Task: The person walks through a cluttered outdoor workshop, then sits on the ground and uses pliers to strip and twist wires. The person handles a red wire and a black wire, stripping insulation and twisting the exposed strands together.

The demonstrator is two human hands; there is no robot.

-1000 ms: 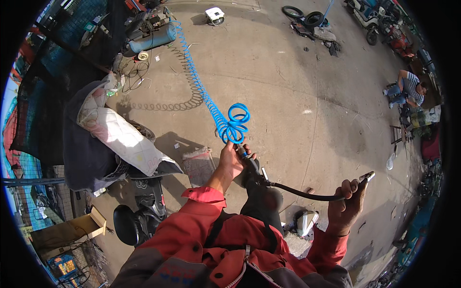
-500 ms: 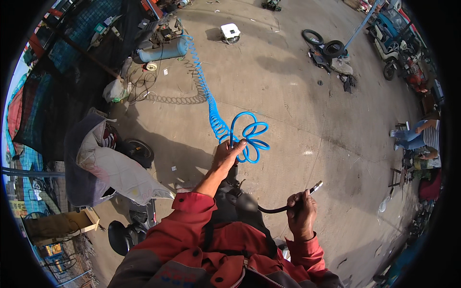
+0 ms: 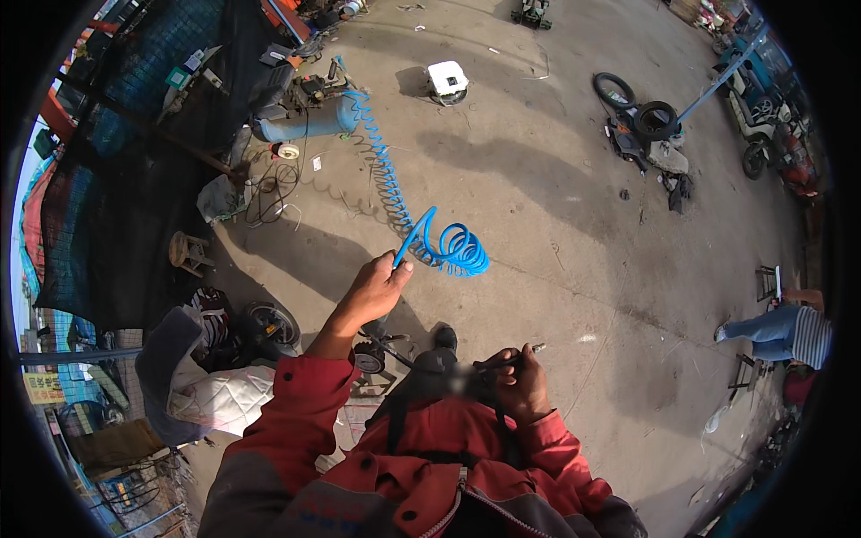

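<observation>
The person wears a red jacket with long sleeves ending at the wrists; the left hand (image 3: 375,291) at 11 o'clock and the right hand (image 3: 522,384) at 5 o'clock are bare. Grey panels and a zipper show at 6 o'clock.

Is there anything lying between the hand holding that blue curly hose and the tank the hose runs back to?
Nothing visible does. The left hand grips the blue coiled air hose, which stretches freely over bare concrete to the blue compressor tank. The tangle of black cables lies off to the side.
</observation>
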